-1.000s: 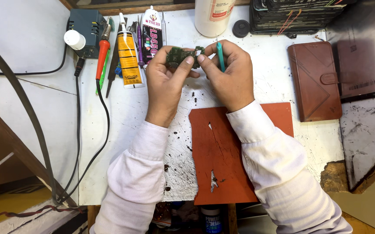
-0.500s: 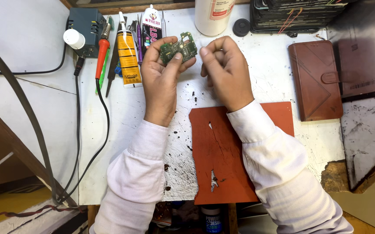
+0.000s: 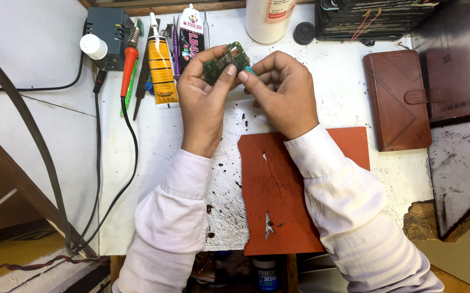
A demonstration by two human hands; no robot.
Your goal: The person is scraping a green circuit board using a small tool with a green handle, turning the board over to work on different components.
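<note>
The left hand point(image 3: 205, 103) pinches a small green circuit board point(image 3: 225, 61) between thumb and fingers, holding it tilted above the white bench point(image 3: 153, 146) at about 12 o'clock from the wrists. The right hand point(image 3: 281, 92) is curled closed just beside it at 3 o'clock, fingertips touching the board's right end, with a sliver of a teal tool point(image 3: 251, 70) showing between board and fingers; how firmly that tool is gripped cannot be told. Both forearms lie over the bench, the right sleeve across the torn red mat point(image 3: 278, 217), whose near edge reaches the bench's front edge at 6 o'clock. At 10 to 11 o'clock of the hands a row of things crowds close: a yellow glue tube point(image 3: 161, 70), a second tube point(image 3: 192, 32), a red-handled iron point(image 3: 128, 68) with its black cord point(image 3: 129, 157) running down toward 7 o'clock. A white bottle point(image 3: 270, 19) and a black cap point(image 3: 304, 32) stand at 12 to 1 o'clock, a brown case point(image 3: 395, 100) well apart at 3 o'clock. Bare bench lies between the right hand and the case, and left of the mat under the left forearm. Compared with a second ago, the board sits higher and more upright in the left hand, and the teal tool, then standing out above the right fingers, is now nearly hidden.
</note>
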